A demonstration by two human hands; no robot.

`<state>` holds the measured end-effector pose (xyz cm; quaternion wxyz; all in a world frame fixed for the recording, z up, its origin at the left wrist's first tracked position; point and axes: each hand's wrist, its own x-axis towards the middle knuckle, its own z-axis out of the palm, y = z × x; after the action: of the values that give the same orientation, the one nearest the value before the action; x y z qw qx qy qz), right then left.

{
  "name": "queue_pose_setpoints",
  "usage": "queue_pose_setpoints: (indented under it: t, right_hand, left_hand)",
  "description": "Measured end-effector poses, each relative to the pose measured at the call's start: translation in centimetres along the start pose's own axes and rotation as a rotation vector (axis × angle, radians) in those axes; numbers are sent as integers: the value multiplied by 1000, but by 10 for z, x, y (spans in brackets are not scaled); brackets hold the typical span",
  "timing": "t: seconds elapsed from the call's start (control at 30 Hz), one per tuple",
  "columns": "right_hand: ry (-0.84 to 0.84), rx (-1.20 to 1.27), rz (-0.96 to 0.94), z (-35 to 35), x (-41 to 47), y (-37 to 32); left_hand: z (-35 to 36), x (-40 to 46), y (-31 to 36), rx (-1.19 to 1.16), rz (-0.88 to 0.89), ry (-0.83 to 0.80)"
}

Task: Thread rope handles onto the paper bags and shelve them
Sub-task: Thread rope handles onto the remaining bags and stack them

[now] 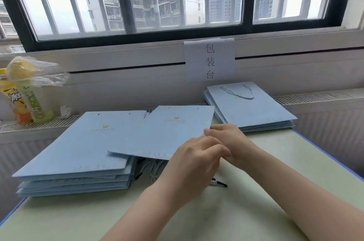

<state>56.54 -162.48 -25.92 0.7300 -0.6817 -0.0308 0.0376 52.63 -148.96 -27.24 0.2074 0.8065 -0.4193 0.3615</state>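
We see a flat, pale blue paper bag [167, 132] lying aslant near the middle of the surface [275, 162], its left part overlapping a stack of bags [78, 152] of the same kind at the left edge. It carries a small gold crown mark with gold lettering too blurred to read, and small punched holes show along its far edge. Our right hand [226, 138] rests at the bag's right edge, fingers bent, touching the paper; whether it pinches the edge we cannot tell. Our left hand [195, 163] lies over the bag's near right corner, fingers loosely curled; what it grips, if anything, is hidden. Under that corner, twisted pale rope handles [153, 169] with black tips lie on the surface, and one knotted end [217, 183] shows beside the left wrist.

At the far right corner sits a second stack [250, 110], its top bag already fitted with a rope handle [238, 92]. Behind it a white paper sign [209, 61] taped to the sill reads 包装台. At far left stand drink bottles [29, 102] capped with crumpled clear plastic. The surface is pale green with a blue edge.
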Motion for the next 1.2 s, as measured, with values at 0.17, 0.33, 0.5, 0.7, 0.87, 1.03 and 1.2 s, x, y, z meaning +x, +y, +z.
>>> queue_pose_setpoints:
  t: [0.17,0.33,0.5,0.7,0.87,1.03,1.2]
  right_hand:
    - [196,99,-24,-13,-2,-23]
    - [210,21,-8,-36,-1,-30]
    - [119,-279,4,-42,-2,-27]
    - [421,-591,-397,-39,8,-22]
    - [250,-311,-533,-28,-1,-35]
    - [154,-652,-648,-12,-3,-15]
    - [151,-1103,-866,10,0,19]
  left_hand:
    - [-19,6,-21,19,-332,315]
    - [-47,4,-55,-234,-1064,467]
    - [-56,4,-63,-950,-1312,620]
    - [-47,10,-47,-954,-1277,349]
    - [-36,12,-29,-890,-1270,51]
    - [-22,5,-41,-253,-1013,55]
    - [-6,-6,-46,82,-819,-250]
